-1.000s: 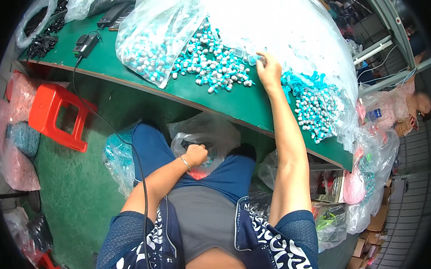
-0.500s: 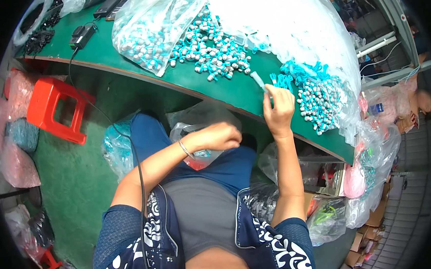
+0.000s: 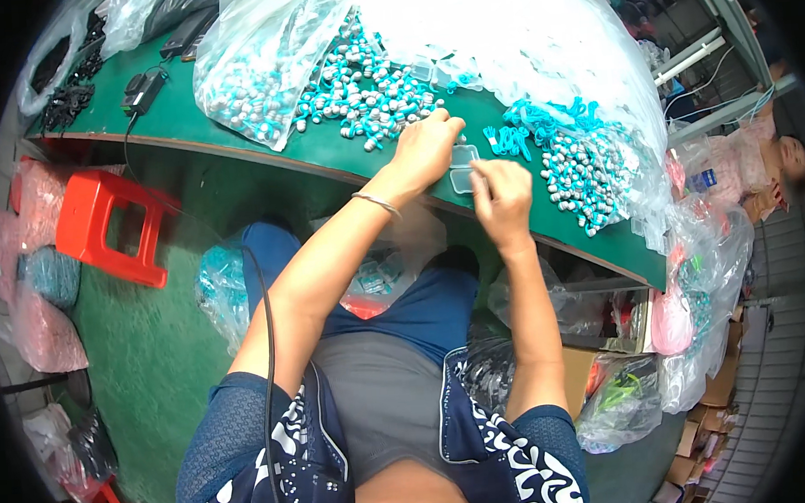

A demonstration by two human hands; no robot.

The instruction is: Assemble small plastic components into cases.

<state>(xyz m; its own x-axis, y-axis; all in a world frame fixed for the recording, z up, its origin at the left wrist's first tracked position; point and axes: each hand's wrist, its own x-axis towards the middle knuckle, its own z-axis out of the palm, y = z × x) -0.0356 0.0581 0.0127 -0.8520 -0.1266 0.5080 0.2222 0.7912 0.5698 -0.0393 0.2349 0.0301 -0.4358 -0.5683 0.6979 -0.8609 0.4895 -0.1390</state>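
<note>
A small clear plastic box [image 3: 463,179], its lid folded open, is at the front of the green table [image 3: 182,126]. My right hand [image 3: 506,196] pinches its right edge between thumb and fingers. My left hand [image 3: 427,148] is above the box's left side, beside a pile of small grey-and-turquoise pieces [image 3: 367,98]. Its fingers are curled together, and whatever they hold is hidden. Just beyond my right hand are bundled turquoise cords [image 3: 510,140] and a second pile of grey pieces with turquoise [image 3: 585,183].
A clear bag [image 3: 253,91] of similar pieces lies left of the pile. White plastic sheeting [image 3: 510,36] covers the far side. A red stool [image 3: 114,226] stands at left; a black cable [image 3: 268,350] hangs past my left arm. Another person [image 3: 791,158] is at far right.
My left hand has moved from above my lap up to the table beside the pile. My right hand has come slightly nearer and left, and the clear box now shows open.
</note>
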